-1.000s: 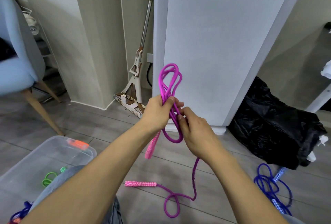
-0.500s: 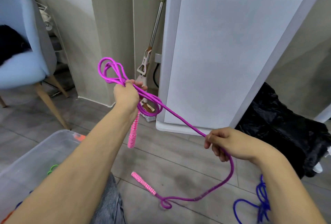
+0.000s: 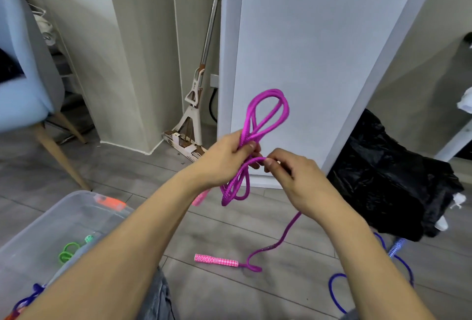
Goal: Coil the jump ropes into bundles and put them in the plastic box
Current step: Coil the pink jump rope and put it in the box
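My left hand grips a purple jump rope mid-air, with loops standing above the fist and hanging below it. My right hand pinches a strand of the same rope right beside the left hand. The rope's tail runs down to the floor, ending in a pink patterned handle. The other pink handle dangles under my left wrist. A clear plastic box sits at lower left, holding a green rope and a blue rope. A blue jump rope lies on the floor at right.
A white cabinet stands straight ahead, with a mop leaning left of it. A black plastic bag lies on the right. A light-blue chair is at far left. Grey plank flooring runs underneath.
My right hand, stretched out low to the right half a second ago, has come back up to my left hand, laying another loop. The left hand moved right, toward the centre.
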Tool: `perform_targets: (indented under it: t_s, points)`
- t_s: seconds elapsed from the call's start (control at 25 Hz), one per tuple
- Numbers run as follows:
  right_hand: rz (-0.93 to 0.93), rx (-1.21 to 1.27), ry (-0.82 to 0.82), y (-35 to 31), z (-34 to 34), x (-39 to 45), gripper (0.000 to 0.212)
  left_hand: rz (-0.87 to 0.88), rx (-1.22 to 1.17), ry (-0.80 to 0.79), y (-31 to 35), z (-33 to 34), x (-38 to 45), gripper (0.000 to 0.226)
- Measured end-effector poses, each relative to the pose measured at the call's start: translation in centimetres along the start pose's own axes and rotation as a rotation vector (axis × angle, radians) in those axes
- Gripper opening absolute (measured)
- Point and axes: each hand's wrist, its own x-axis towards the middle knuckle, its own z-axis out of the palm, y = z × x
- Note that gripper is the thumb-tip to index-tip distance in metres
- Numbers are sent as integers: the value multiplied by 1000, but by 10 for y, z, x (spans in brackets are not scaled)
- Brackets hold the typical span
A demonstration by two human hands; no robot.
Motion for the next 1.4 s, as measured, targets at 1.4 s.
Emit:
perform_targets:
  t_s: [1.4]
  points:
    - [222, 169, 223, -10, 8, 4, 25, -221, -267, 136, -9, 17, 11, 28]
